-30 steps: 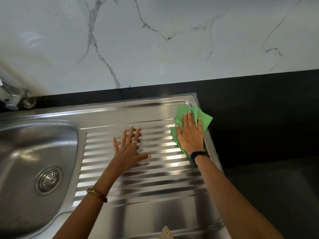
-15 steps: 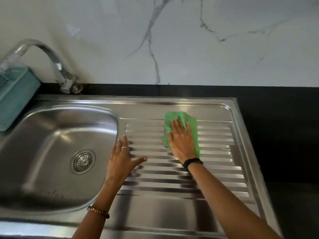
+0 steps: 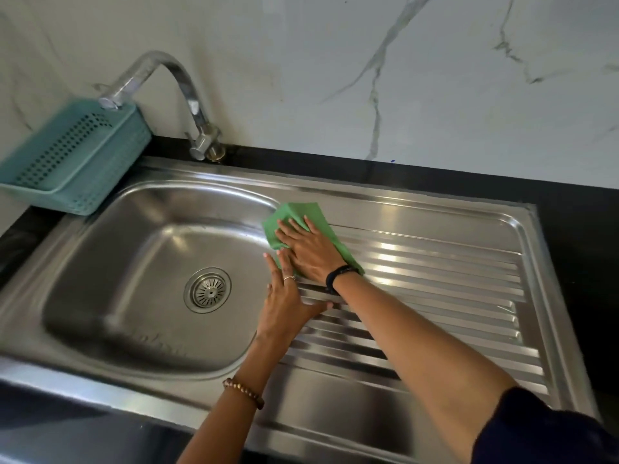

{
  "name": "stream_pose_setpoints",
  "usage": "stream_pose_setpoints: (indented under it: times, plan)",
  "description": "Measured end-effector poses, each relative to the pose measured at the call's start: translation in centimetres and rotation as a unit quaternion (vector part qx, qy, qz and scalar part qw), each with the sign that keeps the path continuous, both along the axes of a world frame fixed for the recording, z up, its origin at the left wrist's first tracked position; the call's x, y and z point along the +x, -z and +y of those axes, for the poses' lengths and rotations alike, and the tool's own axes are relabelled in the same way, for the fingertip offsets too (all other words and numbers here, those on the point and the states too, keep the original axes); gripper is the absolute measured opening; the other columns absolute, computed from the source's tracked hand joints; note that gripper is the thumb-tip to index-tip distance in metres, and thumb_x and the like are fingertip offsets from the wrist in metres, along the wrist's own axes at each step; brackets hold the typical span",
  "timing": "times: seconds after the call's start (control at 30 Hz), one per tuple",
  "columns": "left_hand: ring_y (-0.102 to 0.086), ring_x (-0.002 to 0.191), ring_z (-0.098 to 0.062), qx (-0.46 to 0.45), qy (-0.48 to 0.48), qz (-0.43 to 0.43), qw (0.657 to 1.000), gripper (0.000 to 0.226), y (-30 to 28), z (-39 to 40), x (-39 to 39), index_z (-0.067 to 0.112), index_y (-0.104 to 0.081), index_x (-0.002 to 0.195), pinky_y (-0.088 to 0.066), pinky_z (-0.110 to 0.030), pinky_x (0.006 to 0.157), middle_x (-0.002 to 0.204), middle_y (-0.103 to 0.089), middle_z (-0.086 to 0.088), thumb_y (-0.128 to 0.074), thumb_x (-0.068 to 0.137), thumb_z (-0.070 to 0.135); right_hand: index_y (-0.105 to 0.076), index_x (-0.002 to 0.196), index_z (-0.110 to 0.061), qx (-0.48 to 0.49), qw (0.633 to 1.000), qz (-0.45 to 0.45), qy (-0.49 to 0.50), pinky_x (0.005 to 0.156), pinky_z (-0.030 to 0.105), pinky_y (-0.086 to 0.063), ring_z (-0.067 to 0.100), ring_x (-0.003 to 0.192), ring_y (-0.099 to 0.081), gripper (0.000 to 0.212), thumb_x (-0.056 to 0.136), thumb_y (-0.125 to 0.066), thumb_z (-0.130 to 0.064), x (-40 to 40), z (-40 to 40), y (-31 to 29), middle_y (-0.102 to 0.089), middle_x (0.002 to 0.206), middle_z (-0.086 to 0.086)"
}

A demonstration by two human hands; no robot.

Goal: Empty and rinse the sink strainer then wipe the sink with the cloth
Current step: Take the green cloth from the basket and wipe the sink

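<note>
The right hand [image 3: 310, 251] lies flat, fingers spread, on the green cloth [image 3: 294, 216] at the inner end of the ribbed drainboard [image 3: 435, 279], just beside the sink [image 3: 140, 249] basin rim. The left hand [image 3: 284, 304] rests flat on the rim below it, fingertips touching the cloth. The strainer [image 3: 207, 289] sits in the drain.

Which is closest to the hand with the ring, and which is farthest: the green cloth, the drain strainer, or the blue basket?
From the left hand:
1. Green cloth, touching its fingertips, just beyond.
2. Drain strainer, in the basin to its left.
3. Blue basket, far back-left corner.
</note>
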State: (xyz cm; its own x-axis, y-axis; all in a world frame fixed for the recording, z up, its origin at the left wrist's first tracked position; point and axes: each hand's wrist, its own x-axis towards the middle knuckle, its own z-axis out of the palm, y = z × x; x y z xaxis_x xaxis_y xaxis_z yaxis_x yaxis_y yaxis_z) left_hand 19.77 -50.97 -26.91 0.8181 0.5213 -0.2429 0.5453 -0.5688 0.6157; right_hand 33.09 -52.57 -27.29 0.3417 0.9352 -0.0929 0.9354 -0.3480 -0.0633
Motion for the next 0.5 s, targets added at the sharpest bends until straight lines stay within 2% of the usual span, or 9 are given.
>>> stream_pose_setpoints:
  times: [0.07, 0.13, 0.27, 0.4, 0.5]
  plan:
    - [-0.008, 0.143, -0.035, -0.016, 0.005, -0.011, 1.000, 0.129, 0.3, 0.7, -0.4, 0.024, 0.034, 0.131, -0.024, -0.049, 0.115, 0.150, 0.032, -0.013, -0.074, 0.065, 0.052, -0.019, 0.147, -0.015, 0.007, 1.000, 0.012, -0.025, 0.118, 0.040, 0.003, 0.020, 0.146, -0.013, 0.049, 0.101, -0.024, -0.031, -0.4, -0.4, 0.2, -0.016, 0.158, 0.003]
    - [0.003, 0.144, -0.033, -0.013, 0.003, -0.013, 1.000, 0.122, 0.7, 1.7, -1.0, 0.028, 0.033, 0.127, -0.013, -0.052, 0.117, 0.150, 0.033, -0.012, -0.072, 0.069, 0.050, -0.018, 0.148, -0.016, 0.023, 0.999, 0.020, -0.022, 0.119, 0.038, -0.001, 0.018, 0.145, -0.017, 0.050, 0.101, -0.023, -0.033, -1.1, -0.6, 0.6, -0.019, 0.157, 0.003]
    - [0.025, 0.137, -0.021, 0.129, 0.023, 0.028, 0.991, 0.105, 1.1, 3.4, -2.1, 0.030, 0.037, 0.126, 0.011, -0.051, 0.112, 0.142, 0.037, -0.002, -0.048, 0.078, 0.066, -0.017, 0.148, -0.015, 0.076, 0.996, 0.036, 0.029, 0.118, 0.038, -0.012, 0.017, 0.143, -0.024, 0.052, 0.100, -0.024, -0.034, -2.2, 0.1, 0.8, -0.023, 0.156, 0.002]
    - [0.031, 0.135, -0.021, 0.155, 0.087, 0.051, 0.983, 0.099, 1.5, 1.0, -2.4, 0.025, 0.033, 0.132, 0.022, -0.046, 0.108, 0.142, 0.037, 0.000, -0.036, 0.079, 0.072, -0.015, 0.148, -0.019, 0.066, 0.994, 0.058, 0.072, 0.119, 0.039, -0.005, 0.015, 0.144, -0.019, 0.052, 0.100, -0.026, -0.035, -3.2, -2.9, 2.0, -0.019, 0.157, -0.002]
    - [0.031, 0.134, -0.020, 0.175, 0.149, 0.038, 0.972, 0.092, 1.7, -1.7, -2.3, 0.028, 0.026, 0.136, 0.023, -0.046, 0.108, 0.142, 0.036, 0.003, -0.031, 0.079, 0.074, -0.011, 0.149, -0.021, 0.043, 0.992, 0.039, 0.109, 0.120, 0.043, -0.004, 0.014, 0.146, -0.012, 0.053, 0.099, -0.026, -0.035, -2.9, -7.1, 3.0, -0.014, 0.158, -0.002]
